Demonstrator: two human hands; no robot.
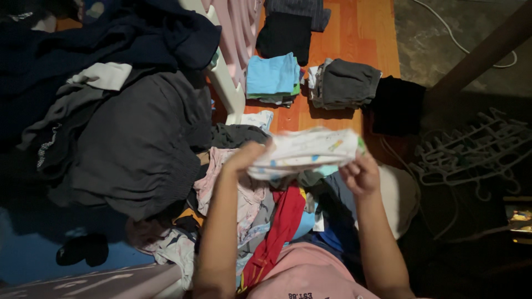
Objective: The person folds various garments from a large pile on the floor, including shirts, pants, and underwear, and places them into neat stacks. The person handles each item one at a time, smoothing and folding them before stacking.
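Two forearms rise from the bottom edge, cut off below the elbows; a pink garment point(310, 277) lies between them, half out of frame. Much of the scene is dim, and the right side beyond the floor is too dark to read well; pale hangers point(476, 152) show there faintly. Left hand point(244, 158) is clenched on the left end of a folded white printed cloth point(305, 152); right hand point(361, 174) grips its right end from below; the cloth hangs raised between them, above a jumbled heap of clothes point(266, 216). Left of that, a large dark grey pile point(133, 144) crowds in; farther off, on the orange floor point(360, 33), sit folded stacks: light blue stack point(271, 75), grey stack point(346, 83), black stack point(285, 33), with bare floor between them.
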